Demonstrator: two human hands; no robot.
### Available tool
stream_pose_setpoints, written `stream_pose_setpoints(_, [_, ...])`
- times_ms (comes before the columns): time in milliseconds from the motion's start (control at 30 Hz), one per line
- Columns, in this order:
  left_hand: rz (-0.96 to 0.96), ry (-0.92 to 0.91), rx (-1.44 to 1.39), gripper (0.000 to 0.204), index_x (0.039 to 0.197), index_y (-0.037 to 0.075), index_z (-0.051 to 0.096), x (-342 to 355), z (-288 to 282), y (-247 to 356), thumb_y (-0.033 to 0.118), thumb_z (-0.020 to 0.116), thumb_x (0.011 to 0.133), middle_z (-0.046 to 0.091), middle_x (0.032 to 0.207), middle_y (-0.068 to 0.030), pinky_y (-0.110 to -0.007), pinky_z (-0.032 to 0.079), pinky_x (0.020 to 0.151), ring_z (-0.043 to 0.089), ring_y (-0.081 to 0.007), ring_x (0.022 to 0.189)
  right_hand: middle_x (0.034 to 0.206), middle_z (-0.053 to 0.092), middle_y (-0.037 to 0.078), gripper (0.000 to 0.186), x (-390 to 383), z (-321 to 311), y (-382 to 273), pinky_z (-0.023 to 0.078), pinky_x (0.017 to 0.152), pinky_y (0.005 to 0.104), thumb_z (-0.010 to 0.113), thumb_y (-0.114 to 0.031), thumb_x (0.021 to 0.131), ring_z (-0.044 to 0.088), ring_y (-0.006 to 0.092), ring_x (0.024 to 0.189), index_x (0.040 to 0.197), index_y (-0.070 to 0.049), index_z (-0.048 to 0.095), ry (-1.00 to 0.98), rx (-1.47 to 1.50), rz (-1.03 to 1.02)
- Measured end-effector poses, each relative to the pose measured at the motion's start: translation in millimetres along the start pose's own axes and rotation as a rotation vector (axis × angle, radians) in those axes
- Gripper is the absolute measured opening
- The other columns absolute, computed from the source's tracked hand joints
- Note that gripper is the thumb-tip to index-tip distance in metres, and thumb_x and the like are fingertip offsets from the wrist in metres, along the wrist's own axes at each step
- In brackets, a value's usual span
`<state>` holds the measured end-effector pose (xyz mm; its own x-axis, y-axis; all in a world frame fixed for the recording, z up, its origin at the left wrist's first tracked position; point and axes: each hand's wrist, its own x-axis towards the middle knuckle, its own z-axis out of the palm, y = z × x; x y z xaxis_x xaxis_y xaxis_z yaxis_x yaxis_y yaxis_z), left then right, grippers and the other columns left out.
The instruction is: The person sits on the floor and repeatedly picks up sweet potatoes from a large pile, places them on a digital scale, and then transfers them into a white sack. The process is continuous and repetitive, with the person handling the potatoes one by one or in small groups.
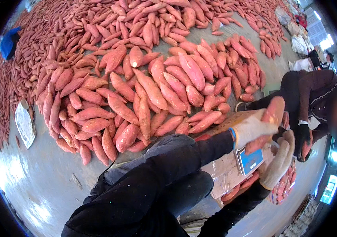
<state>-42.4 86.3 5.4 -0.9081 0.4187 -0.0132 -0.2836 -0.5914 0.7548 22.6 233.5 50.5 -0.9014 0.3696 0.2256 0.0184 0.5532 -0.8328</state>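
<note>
Spread over the grey concrete floor (42,173), a huge heap of sweet potatoes (144,79), reddish-pink, running up and off to the far rim of the view. Squatted at its near edge, knees in dark trousers (156,185), with a cardboard box (231,170) just to the right, partly filled, tubers showing at its lower corner. Crouched across the box, a second person in dark clothes (310,94), one black-gloved hand (303,136) down near the box rim. Held up over the box in the left hand (251,128), white knit glove closed round its lower half, one sweet potato (270,118), long axis tilted from lower left to upper right, thick end pointing away from the wearer. Lay just below and to the right of it, the right hand (281,162), also white-gloved, curled and seemingly empty, though the palm side faced away, so grip could not be told. Nearer to the tuber: the left hand, already on it. Hidden: box interior behind sleeves, a blue-faced scale (249,160) half covered by the left wrist, and the tuber's lower end inside the glove
</note>
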Motion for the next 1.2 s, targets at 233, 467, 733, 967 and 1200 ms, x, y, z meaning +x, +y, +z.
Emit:
stream_pose_setpoints(233, [-0.008,0.113,-0.581,0.028,0.118,0.015,0.055,-35.6,-170.5,55.3,0.029,0.065,0.096,0.064,0.098,-0.0049,-0.047,0.059,0.077,0.067,-0.023,0.084,0.132,0.058,0.014,0.043,-65.4,-42.7,37.5,0.044,0.097,0.0316,0.054,-0.013,0.098,0.056,0.0202,0.114,0.136,0.006,0.05,-0.023,-0.142,0.186])
stream_pose_setpoints(467, [-0.018,0.55,-0.02,0.028,0.123,0.005,0.059,-84.7,-367.8,-2.4,0.018,0.057,0.099,0.062,0.112,-0.0076,-0.034,0.051,0.091,0.061,-0.0184,0.099,0.104,0.063,0.003,0.039,-200.7,-111.2,113.2,0.048,0.064,0.0233,0.063,-0.023,0.096,0.057,0.0086,0.079,0.128,-0.001,0.058,0.225,0.024,0.698])
stream_pose_setpoints(733, [-0.195,0.362,-0.013,0.089,0.157,0.013,0.011,-66.5,-282.5,-5.4,0.006,0.066,0.088,0.056,0.123,-0.014,-0.036,0.059,0.075,0.065,-0.0243,0.09,0.096,0.066,0.003,0.033,-232.8,-124.9,106.9,0.051,0.065,0.0249,0.063,-0.019,0.095,0.061,0.0098,0.076,0.123,-0.002,0.062,0.317,-0.054,0.883])
stream_pose_setpoints(967, [-0.339,0.128,0.145,0.091,0.156,0.004,0.017,7.6,-235.5,-78.3,0.014,0.072,0.086,0.051,0.135,-0.0148,-0.03,0.053,0.079,0.058,-0.0179,0.102,0.098,0.066,0.003,0.033,-245.6,-123.3,118.6,0.053,0.065,0.0255,0.063,-0.021,0.096,0.062,0.0101,0.079,0.123,-0.003,0.062,0.138,-0.15,0.888])
stream_pose_setpoints(1200, [-0.5,-0.422,-0.288,0.032,0.122,0.004,0.048,89.5,-206.6,-146.3,0.023,0.054,0.097,0.053,0.092,-0.0132,-0.03,0.043,0.051,0.056,-0.0167,0.069,0.095,0.067,0.003,0.031,-274.9,-149.7,154.5,0.054,0.063,0.0266,0.067,-0.023,0.094,0.063,0.0108,0.077,0.119,-0.005,0.064,0.276,-0.055,1.013])
